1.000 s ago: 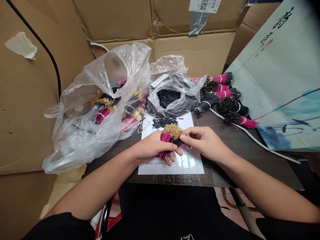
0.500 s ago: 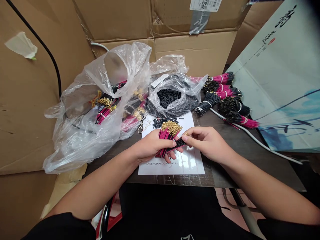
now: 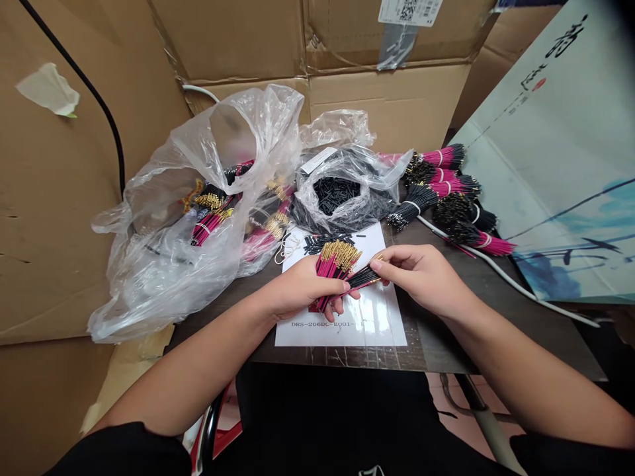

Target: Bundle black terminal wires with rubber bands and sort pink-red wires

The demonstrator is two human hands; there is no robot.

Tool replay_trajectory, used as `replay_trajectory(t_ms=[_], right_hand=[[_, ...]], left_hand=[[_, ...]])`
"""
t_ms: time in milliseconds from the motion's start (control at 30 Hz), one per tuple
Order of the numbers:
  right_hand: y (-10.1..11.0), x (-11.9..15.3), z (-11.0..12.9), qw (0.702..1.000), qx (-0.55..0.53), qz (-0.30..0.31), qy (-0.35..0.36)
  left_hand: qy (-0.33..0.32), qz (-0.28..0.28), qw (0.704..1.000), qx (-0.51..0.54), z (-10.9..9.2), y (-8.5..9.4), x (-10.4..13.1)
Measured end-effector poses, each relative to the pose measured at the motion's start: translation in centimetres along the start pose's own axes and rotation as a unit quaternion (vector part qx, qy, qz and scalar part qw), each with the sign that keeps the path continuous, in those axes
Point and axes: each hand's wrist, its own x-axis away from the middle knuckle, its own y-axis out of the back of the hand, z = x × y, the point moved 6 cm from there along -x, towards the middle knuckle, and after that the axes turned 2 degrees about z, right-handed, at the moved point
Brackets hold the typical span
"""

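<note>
My left hand (image 3: 302, 287) is closed around a bundle of pink and black wires (image 3: 331, 268) with gold metal ends pointing up and away. Its thumb lies across a group of black wires (image 3: 361, 276) that fans out to the right. My right hand (image 3: 414, 271) pinches the gold-tipped far ends of those black wires between thumb and fingers. Just beyond the bundle, short black tubes (image 3: 327, 243) lie loose on a white printed sheet (image 3: 342, 336). An open clear bag of black tubes (image 3: 337, 194) stands behind them.
On the left, a large clear plastic bag (image 3: 208, 264) holds more wire bundles. Tied pink and black bundles (image 3: 446, 185) lie at the right back, beside a white cable (image 3: 510, 281). Cardboard (image 3: 387, 99) walls the back; a pale painted panel (image 3: 570, 165) leans at the right.
My right hand has moved slightly right, drawing the black wires' ends further out from the bundle. My left hand stays almost where it was.
</note>
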Motion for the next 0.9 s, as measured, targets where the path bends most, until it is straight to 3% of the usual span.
replay_trajectory(t_ms=[200,400,533,633,733,900], right_hand=[[0.4,-0.1,-0.3,1.0,0.005,0.004,-0.007],[2.5,-0.1,-0.6,0.998,-0.006,-0.058,-0.002],[4.3,-0.3,-0.8,0.996,-0.017,-0.089,0.005],[5.1,-0.5,-1.1,0.995,-0.013,-0.098,0.003],[4.3,-0.6,-1.3,0.997,0.006,-0.077,-0.003],[-0.4,-0.7,-1.2,0.997,0.071,0.02,-0.005]], left_hand=[[-0.008,0.002,1.0,-0.022,0.1,0.3,0.1],[0.0,-0.005,0.999,-0.042,0.1,0.7,0.1],[-0.005,-0.033,0.999,-0.04,-0.4,1.2,0.3],[-0.032,-0.084,0.996,-0.03,-1.3,2.0,0.5],[-0.067,-0.135,0.989,-0.006,-2.2,2.9,0.7],[-0.082,-0.165,0.982,0.039,-2.4,3.4,0.6]])
